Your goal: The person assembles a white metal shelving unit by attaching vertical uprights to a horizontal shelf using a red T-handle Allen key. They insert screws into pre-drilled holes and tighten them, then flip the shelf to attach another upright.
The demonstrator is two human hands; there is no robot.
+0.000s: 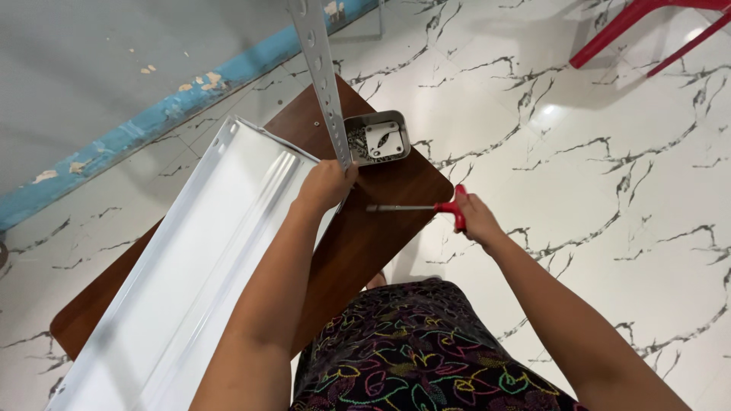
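Nearest, the left hand clamps its fingers on the perforated upright; beside the upright, right hand fingers grip a red-handled screwdriver, whose tip may slip and tip the screw tin off the table.

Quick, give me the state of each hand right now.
Left hand: closed around the perforated metal strip.
Right hand: closed on the red-handled screwdriver.
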